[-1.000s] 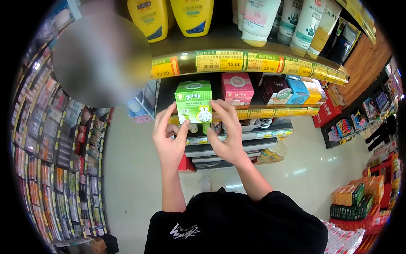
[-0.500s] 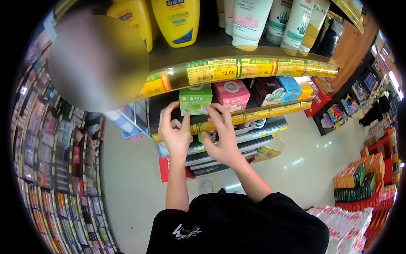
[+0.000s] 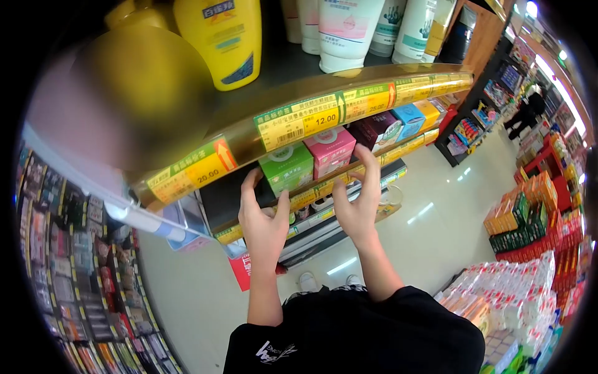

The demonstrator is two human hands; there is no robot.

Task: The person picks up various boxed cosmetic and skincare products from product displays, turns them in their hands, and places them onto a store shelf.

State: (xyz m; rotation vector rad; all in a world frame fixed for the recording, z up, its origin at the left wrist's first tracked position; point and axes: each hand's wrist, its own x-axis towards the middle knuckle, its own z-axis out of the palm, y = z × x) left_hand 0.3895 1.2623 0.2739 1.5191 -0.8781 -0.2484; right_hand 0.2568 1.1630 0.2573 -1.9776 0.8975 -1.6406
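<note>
A green box [image 3: 288, 169] stands on the middle shelf, pressed close beside a pink box [image 3: 331, 151]. My left hand [image 3: 264, 215] is at the green box's left side, thumb and fingers apart, with the fingertips at or near its edge. Thumb and fingers are also spread on my right hand [image 3: 359, 198], which is in front of the pink box's right side; whether it touches that box cannot be made out. Neither hand holds anything. A dark box [image 3: 377, 130] is just right of the pink one.
Above the boxes runs a shelf edge with price labels [image 3: 300, 123], bearing a yellow bottle [image 3: 225, 40] and white tubes [image 3: 349, 31]. Blue [image 3: 408, 119] and yellow boxes are farther right. A person in dark clothes [image 3: 528, 111] is in the distance. A grey blur covers the upper left.
The green box went from between both hands onto the shelf beside the pink box. Both hands have let go, and my right hand has moved right. The view has turned and shifted.
</note>
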